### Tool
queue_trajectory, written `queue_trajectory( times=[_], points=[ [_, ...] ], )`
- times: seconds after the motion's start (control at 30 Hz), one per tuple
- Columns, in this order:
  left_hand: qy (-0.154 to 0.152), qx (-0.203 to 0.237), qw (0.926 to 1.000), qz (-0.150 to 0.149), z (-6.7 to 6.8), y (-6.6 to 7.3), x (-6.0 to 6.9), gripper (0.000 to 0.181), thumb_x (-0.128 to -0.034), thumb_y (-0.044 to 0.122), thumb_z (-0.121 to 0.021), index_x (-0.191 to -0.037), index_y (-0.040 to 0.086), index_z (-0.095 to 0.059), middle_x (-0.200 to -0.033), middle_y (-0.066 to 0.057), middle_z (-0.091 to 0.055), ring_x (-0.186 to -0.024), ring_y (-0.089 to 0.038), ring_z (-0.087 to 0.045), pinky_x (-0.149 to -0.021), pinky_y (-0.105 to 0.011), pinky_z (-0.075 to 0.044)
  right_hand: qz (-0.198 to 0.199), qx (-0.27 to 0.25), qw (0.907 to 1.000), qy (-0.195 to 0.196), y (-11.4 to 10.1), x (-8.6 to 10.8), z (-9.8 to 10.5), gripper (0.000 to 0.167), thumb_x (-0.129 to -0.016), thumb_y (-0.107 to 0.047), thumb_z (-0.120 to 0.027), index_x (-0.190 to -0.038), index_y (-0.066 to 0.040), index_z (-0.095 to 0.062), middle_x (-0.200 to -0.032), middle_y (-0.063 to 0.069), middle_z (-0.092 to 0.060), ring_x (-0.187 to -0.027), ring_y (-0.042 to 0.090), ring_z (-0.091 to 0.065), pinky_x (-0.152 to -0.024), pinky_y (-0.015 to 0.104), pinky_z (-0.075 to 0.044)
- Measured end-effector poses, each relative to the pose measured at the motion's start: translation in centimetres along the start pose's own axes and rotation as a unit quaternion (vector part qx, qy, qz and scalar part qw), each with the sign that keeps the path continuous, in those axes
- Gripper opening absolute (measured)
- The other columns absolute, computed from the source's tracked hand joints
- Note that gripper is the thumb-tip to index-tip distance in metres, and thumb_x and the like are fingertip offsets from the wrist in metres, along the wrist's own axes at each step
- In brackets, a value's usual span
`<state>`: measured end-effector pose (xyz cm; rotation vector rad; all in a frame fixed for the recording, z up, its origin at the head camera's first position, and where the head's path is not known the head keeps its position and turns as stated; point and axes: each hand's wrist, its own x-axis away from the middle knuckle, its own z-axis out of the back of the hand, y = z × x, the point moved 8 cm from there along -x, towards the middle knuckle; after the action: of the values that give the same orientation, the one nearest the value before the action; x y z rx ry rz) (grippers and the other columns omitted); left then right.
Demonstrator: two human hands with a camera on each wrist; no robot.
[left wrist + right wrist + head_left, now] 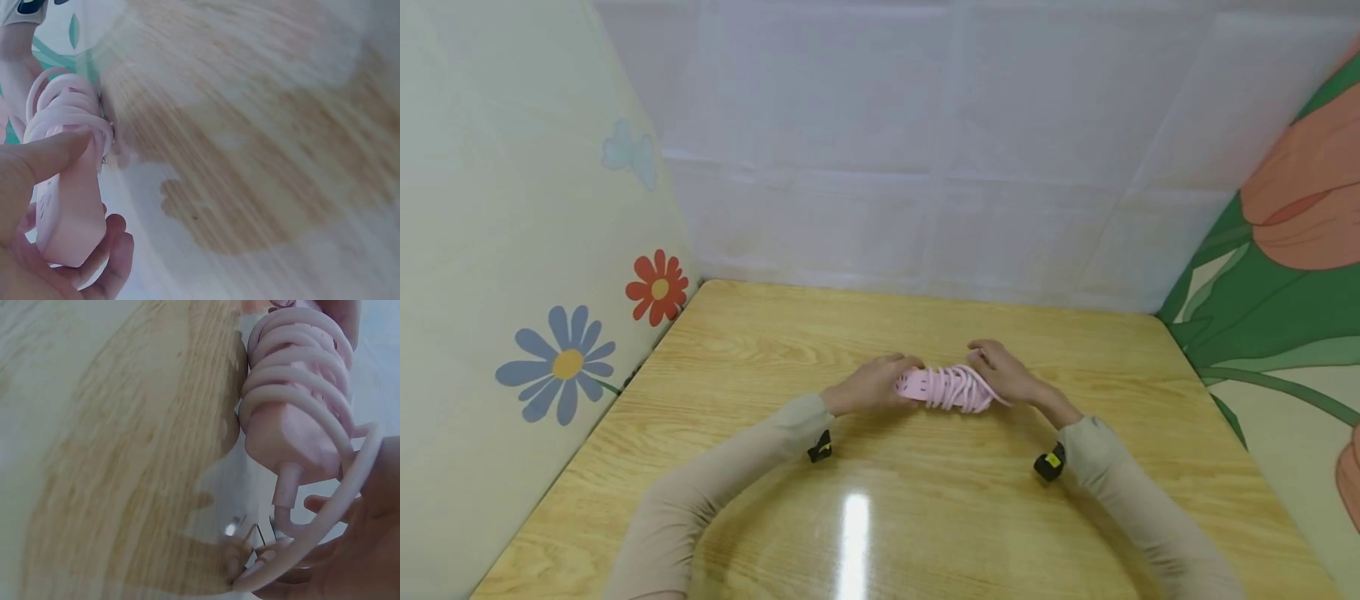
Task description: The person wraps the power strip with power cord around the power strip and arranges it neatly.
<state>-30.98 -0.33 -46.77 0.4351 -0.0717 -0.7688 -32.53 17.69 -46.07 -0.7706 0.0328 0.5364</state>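
A pink power strip (913, 385) is held just over the wooden table, its pink cord (957, 388) wound round it in several loops. My left hand (874, 383) grips the strip's bare end; in the left wrist view the thumb presses on top of the strip (72, 209) and the fingers curl beneath. At the other end, my right hand (1009, 377) holds the loose end of the cord. The right wrist view shows the cord (340, 506) running down to the curled fingers, where thin metal prongs (261, 534) stick out. The fingers partly hide what carries those prongs.
The wooden table (940, 517) stretches around both hands, with a bright light reflection near its front. A white cloth (880, 150) hangs behind it. Flower-printed cloths stand along the left (490, 250) and right (1285, 333) sides.
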Motion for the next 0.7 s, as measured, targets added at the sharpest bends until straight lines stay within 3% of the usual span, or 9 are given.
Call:
queue_trajectory(
  times=[0.1, 0.33, 0.53, 0.7],
  points=[
    [-0.005, -0.012, 0.9999, 0.000, -0.1, 0.2, 0.0, 0.062, -0.0821, 0.032, -0.082, -0.134, 0.010, -0.057, -0.117, -0.008, -0.064, -0.095, -0.017, -0.061, -0.079, -0.027, -0.050, 0.003, 0.002, 0.9999, 0.011, 0.1, 0.2, 0.2, 0.032, -0.104, -0.003, -0.043, -0.126, 0.020, -0.047, -0.120, 0.037, -0.051, -0.112, 0.050, -0.050, -0.096, 0.060, -0.040],
    [-0.005, -0.019, 0.9998, -0.004, -0.5, 0.3, 0.3, 0.062, -0.0871, 0.038, -0.076, -0.138, 0.008, -0.055, -0.115, -0.010, -0.064, -0.085, -0.014, -0.059, -0.068, -0.022, -0.048, 0.004, -0.037, 0.9993, -0.004, -0.6, 0.1, -0.6, 0.035, -0.107, -0.007, -0.039, -0.130, 0.017, -0.046, -0.132, 0.037, -0.045, -0.123, 0.051, -0.042, -0.103, 0.062, -0.033],
    [0.004, -0.027, 0.9994, -0.020, -0.7, 0.7, 0.6, 0.060, -0.0909, 0.036, -0.072, -0.139, 0.008, -0.051, -0.117, -0.011, -0.061, -0.088, -0.016, -0.058, -0.071, -0.022, -0.049, 0.015, -0.034, 0.9993, 0.001, -1.1, 0.0, -0.5, 0.031, -0.106, -0.006, -0.041, -0.126, 0.014, -0.053, -0.122, 0.031, -0.057, -0.116, 0.047, -0.052, -0.099, 0.060, -0.039],
    [0.023, -0.030, 0.9982, -0.046, 0.0, 1.0, 0.6, 0.058, -0.0900, 0.032, -0.074, -0.137, 0.005, -0.053, -0.115, -0.011, -0.060, -0.087, -0.016, -0.059, -0.071, -0.022, -0.049, 0.031, -0.068, 0.9963, -0.043, -1.2, 0.0, -0.3, 0.031, -0.107, -0.010, -0.039, -0.122, 0.010, -0.058, -0.114, 0.021, -0.065, -0.103, 0.035, -0.061, -0.089, 0.050, -0.048]
  ],
)
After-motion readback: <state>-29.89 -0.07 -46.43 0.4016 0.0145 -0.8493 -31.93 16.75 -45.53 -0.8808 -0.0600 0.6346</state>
